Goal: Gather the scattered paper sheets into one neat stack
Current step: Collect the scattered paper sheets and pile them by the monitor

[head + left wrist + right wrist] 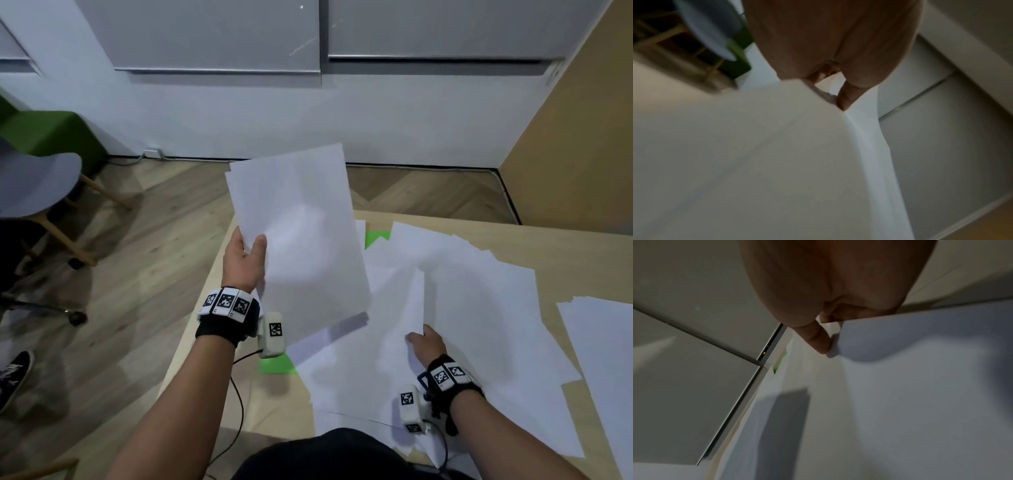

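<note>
The left hand [244,262] is raised above the table's [565,246] left edge, and a small bundle of sheets [298,236] is pinched at its side edge, thumb on top. The right hand [426,346] is lowered onto the scattered papers [479,308], where one sheet's [412,308] lifted edge is pinched between thumb and finger.

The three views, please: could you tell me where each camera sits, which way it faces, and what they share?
Head: on the person's head, looking forward and down at the table; shows both forearms, left hand and right hand.
Left wrist: looks along the palm at the held sheets; shows palm and thumb.
Right wrist: looks along the palm at a lifted sheet; shows palm and fingers.
Shared: head and left wrist both show the held sheets.
</note>
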{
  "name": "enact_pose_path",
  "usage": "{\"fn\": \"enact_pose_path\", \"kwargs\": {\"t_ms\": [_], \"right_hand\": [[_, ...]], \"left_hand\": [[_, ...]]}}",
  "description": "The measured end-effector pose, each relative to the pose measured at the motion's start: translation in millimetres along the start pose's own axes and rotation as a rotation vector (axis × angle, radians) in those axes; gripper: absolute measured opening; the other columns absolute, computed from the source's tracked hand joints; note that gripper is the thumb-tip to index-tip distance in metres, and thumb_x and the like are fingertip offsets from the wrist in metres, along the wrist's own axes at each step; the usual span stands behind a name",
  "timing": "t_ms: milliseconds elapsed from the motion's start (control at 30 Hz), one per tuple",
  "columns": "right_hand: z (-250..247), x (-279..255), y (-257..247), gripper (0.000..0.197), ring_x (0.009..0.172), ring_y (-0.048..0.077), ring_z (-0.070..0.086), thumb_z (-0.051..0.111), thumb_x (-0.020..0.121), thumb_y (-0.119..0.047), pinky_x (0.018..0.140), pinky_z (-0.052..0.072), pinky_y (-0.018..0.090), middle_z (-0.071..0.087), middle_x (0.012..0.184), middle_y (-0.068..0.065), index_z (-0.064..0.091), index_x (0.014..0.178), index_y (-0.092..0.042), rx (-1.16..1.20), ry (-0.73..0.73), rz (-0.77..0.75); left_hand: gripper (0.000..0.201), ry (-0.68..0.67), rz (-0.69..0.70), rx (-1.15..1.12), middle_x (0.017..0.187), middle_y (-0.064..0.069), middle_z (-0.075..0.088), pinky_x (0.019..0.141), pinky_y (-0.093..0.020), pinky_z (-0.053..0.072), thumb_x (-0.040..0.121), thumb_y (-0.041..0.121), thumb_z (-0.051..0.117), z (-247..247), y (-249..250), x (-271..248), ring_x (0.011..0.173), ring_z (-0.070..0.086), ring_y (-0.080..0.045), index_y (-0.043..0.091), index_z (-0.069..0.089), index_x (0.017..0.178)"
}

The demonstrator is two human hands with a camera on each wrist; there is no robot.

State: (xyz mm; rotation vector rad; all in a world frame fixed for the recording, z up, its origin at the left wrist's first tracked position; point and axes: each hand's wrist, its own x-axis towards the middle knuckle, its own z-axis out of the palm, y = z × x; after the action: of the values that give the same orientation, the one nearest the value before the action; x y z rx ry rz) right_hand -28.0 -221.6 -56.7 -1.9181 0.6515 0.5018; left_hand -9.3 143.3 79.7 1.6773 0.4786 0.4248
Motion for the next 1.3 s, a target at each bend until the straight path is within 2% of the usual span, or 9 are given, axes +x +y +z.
{"fn": "enact_pose_path", "kwargs": {"t_ms": [100,200,367,500,600,800,900,967,1300], "right_hand": [[-1.2,0.2,-1.1,0.021,0.089,0.028,0.055,0.054,0.086,-0.018,0.081,0.041,0.032,0.063,0.11,0.021,0.06,0.099,-0.003,0.029,-0.044,0.022],[-2.5,-1.4,-5.0,0.066,0.13,0.031,0.047,0.041,0.096,-0.057,0.109,0.034,0.038,0.048,0.144,0.015,0.048,0.14,-0.008,0.086,-0.054,0.097],[2.7,-4.0,-13.1,0.11,0.146,0.029,0.026,0.034,0.071,-0.093,0.118,0.022,0.048,0.026,0.16,0.005,0.026,0.154,-0.021,0.124,-0.148,0.128],[13.2,-1.2,-5.9,0.086,0.133,0.026,0.046,0.074,0.08,-0.05,0.112,0.035,0.041,0.044,0.149,0.006,0.037,0.147,-0.011,0.057,-0.123,0.035],[20.2,0.3,-2.7,0.047,0.11,0.026,0.059,0.069,0.083,-0.013,0.098,0.047,0.034,0.062,0.125,0.012,0.053,0.127,-0.006,-0.051,-0.065,-0.027],[11.8,-14.0,-26.9,0.025,0.085,0.023,0.061,0.065,0.073,-0.01,0.079,0.048,0.032,0.068,0.092,0.008,0.064,0.096,-0.002,0.143,-0.056,-0.16],[6.0,-27.1,-53.7,0.011,0.08,0.02,0.06,0.064,0.079,0.0,0.076,0.048,0.031,0.069,0.083,0.002,0.067,0.084,-0.01,0.207,-0.055,-0.279],[2.3,-33.8,-73.1,0.016,0.078,0.02,0.059,0.065,0.078,0.003,0.073,0.047,0.03,0.069,0.077,-0.003,0.067,0.078,-0.013,0.24,-0.056,-0.34],[-33.6,-87.6,-159.0,0.029,0.07,0.002,0.062,0.068,0.071,0.005,0.067,0.051,0.018,0.069,0.079,-0.01,0.064,0.085,-0.02,0.478,0.128,-0.778]], "left_hand": [[0.035,0.002,-0.085,0.008,0.123,0.007,0.067,0.104,-0.043,0.048,0.095,0.024,0.056,10.1,-8.5,-8.2,0.114,0.063,-0.014,0.023,0.056,0.129],[0.036,-0.115,-0.111,0.267,0.126,-0.003,0.064,0.1,-0.038,0.048,0.096,0.024,0.053,26.3,-25.4,-24.4,0.114,0.062,-0.024,0.017,0.053,0.132],[0.036,-0.34,-0.228,0.62,0.125,-0.014,0.064,0.085,-0.03,0.046,0.095,0.023,0.055,58.0,-71.5,-58.9,0.107,0.063,-0.032,0.014,0.055,0.13],[0.032,-0.412,-0.327,0.579,0.114,-0.013,0.067,0.076,-0.026,0.046,0.093,0.018,0.054,90.0,-93.5,-83.0,0.089,0.062,-0.027,0.016,0.057,0.124],[0.033,-0.407,-0.382,0.523,0.112,-0.013,0.067,0.076,-0.026,0.046,0.092,0.015,0.052,102.1,-100.1,-91.1,0.091,0.063,-0.029,0.016,0.055,0.124],[0.033,-0.224,-0.546,0.245,0.095,-0.003,0.061,0.066,-0.024,0.046,0.067,0.021,0.07,86.8,-96.3,-78.5,0.081,0.058,-0.021,0.018,0.059,0.098],[0.068,-0.212,-0.631,-0.057,0.111,-0.008,0.059,0.084,-0.034,0.053,0.053,0.015,0.076,78.8,-84.1,-65.3,0.097,0.062,-0.025,0.015,0.053,0.118],[0.05,-0.3,-0.656,-0.219,0.099,-0.016,0.063,0.071,-0.032,0.057,0.066,-0.004,0.07,77.4,-63.0,-61.3,0.081,0.065,-0.028,0.005,0.056,0.113],[0.027,-0.323,-0.114,-0.241,0.084,-0.001,0.071,0.069,-0.025,0.055,0.064,0.003,0.07,74.0,56.8,-47.0,0.075,0.067,-0.013,0.014,0.067,0.088]]}}
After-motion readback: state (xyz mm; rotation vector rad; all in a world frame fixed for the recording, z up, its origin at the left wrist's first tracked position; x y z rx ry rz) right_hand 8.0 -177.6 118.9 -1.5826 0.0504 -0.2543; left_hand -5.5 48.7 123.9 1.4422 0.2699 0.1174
